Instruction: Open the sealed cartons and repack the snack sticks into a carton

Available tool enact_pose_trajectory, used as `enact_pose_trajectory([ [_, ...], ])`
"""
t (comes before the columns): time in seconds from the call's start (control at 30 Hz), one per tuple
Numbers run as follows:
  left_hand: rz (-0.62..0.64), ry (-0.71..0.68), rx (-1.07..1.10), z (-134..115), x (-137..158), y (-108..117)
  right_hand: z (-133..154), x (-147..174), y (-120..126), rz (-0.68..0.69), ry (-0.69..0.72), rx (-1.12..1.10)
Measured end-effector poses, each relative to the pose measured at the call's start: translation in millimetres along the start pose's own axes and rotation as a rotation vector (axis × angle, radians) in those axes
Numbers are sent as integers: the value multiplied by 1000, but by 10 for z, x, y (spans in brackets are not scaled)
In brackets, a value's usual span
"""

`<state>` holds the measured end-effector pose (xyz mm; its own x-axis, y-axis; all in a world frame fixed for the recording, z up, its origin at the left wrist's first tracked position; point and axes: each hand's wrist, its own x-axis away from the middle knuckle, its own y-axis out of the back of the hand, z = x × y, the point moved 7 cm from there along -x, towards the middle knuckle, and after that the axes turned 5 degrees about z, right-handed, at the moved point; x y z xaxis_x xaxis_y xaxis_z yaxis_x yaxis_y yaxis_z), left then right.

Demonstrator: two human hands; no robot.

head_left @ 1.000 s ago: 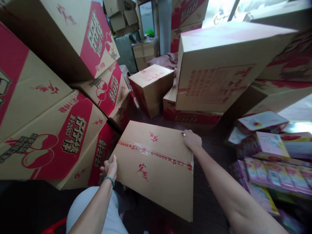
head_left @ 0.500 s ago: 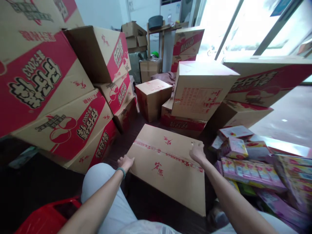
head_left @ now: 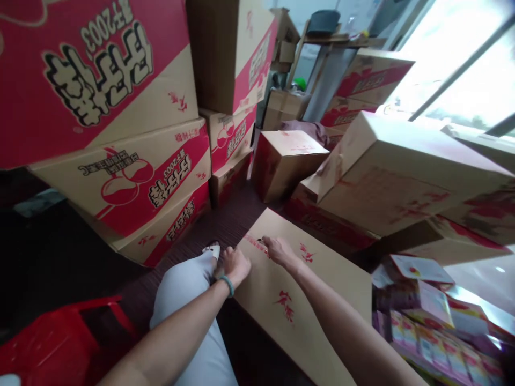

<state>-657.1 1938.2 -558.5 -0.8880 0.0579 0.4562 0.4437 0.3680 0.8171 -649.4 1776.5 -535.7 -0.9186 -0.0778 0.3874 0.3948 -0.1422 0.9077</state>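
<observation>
A brown cardboard box [head_left: 314,300] with red printing lies on the floor in front of my knees, its top flaps closed. Printed tape [head_left: 254,244] runs along the seam and is partly hidden by my right forearm. My right hand [head_left: 279,251] is closed at the far-left end of that tape, pinching something small and dark that I cannot make out. At the box's left edge, my left hand [head_left: 236,265], a green bracelet on its wrist, is curled against the cardboard, gripping the edge.
Red-and-tan cartons [head_left: 156,171] stand stacked high on the left. More cartons [head_left: 386,177] stand behind and to the right. Colourful small packs [head_left: 430,316] are piled at the right, a red plastic stool [head_left: 60,343] at lower left. A shelf with a dark basin [head_left: 324,22] is farther back.
My right hand has moved left across the box, from the right end of the tape to the left end. My left hand has curled more tightly. The view has turned and tilted.
</observation>
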Motion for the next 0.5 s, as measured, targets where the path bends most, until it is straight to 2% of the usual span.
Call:
enact_pose_trajectory([
  [0.13,-32,74,114,101,-132,-4,223,-481,228,51,147,134],
  [0.27,10,157,212,164,-293,-25,554,-861,358,76,388,307],
  [0.4,34,237,274,207,-367,-56,849,-1007,172,167,591,424],
  [0.5,32,247,298,222,-397,-87,947,-1023,9,215,681,483],
])
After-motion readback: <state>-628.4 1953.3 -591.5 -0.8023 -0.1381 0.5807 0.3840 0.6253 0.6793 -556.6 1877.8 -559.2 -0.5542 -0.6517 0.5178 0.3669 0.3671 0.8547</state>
